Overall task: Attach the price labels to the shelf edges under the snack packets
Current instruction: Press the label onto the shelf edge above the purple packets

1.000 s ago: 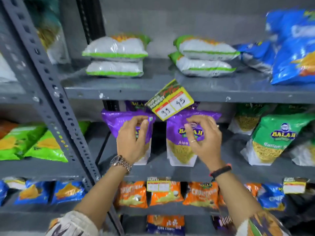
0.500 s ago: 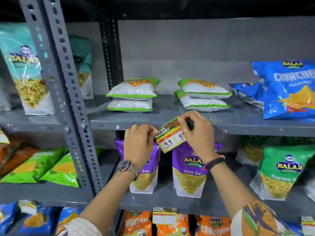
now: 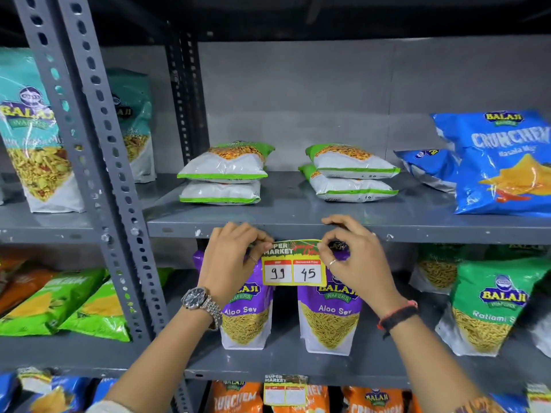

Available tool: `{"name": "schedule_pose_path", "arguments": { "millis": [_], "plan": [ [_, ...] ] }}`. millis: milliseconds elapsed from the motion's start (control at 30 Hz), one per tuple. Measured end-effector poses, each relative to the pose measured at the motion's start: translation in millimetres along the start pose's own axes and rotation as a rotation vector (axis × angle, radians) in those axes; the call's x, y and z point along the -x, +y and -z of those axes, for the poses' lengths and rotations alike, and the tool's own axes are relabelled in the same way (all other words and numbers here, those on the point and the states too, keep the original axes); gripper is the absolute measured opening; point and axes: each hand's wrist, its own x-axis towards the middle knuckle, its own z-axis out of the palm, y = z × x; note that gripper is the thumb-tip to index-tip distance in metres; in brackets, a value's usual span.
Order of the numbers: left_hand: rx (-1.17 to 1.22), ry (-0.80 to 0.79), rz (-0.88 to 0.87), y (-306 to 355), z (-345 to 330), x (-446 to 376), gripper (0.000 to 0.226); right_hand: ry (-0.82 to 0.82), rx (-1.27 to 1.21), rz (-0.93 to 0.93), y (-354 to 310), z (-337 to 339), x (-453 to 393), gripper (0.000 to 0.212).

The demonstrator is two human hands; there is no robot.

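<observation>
A yellow price label (image 3: 293, 265) reading 99 and 45 hangs level from the front edge of the grey shelf (image 3: 417, 232). My left hand (image 3: 234, 257) pinches its top left corner and my right hand (image 3: 354, 257) pinches its top right corner, both pressed against the shelf edge. On that shelf lie two stacks of white-and-green snack packets (image 3: 223, 174) (image 3: 348, 174). Behind the label stand two purple Aloo Sev packets (image 3: 247, 317) (image 3: 331, 317), their tops hidden by my hands and the label.
A perforated grey upright (image 3: 98, 162) divides the racks at left. Blue Crunchex packets (image 3: 504, 162) lean at right, green Ratlami packets (image 3: 489, 305) below them. Another label (image 3: 284, 390) hangs on the lower shelf edge over orange packets (image 3: 235, 396). Teal packets (image 3: 32, 129) stand at the left.
The label was tilted and loose near the shelf edge; both hands have since taken its top corners and turned it level against the edge. The camera view has tilted upward.
</observation>
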Motion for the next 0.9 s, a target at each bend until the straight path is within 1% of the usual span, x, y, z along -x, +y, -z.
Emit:
{"name": "schedule_pose_path", "arguments": {
  "millis": [100,400,533,633,700,733,800,900],
  "plan": [
    [0.001,0.004,0.009,-3,-1,-5,0.016,0.034,-0.006,-0.014,-1,-1,-5,0.009],
    [-0.011,0.074,-0.012,-4,-2,-23,0.016,0.157,-0.022,-0.036,-4,-10,-14,0.009],
    [0.014,0.100,0.050,-2,-7,-23,0.016,0.204,-0.030,-0.068,-5,-14,-14,0.019],
    [0.018,0.148,0.116,1,-11,-23,0.017,0.198,0.043,-0.102,-9,-19,-17,0.029],
    [-0.008,0.150,0.117,1,-13,-24,0.022,0.179,0.142,-0.099,-11,-24,-23,0.042],
    [-0.020,0.139,0.107,1,-14,-25,0.024,0.175,0.165,-0.097,-12,-26,-25,0.045],
    [-0.036,0.124,0.083,0,-14,-27,0.024,0.173,0.142,-0.105,-12,-26,-28,0.043],
    [-0.026,0.119,0.062,-4,-12,-29,0.015,0.134,0.029,-0.129,-8,-18,-28,0.035]
  ]
}}
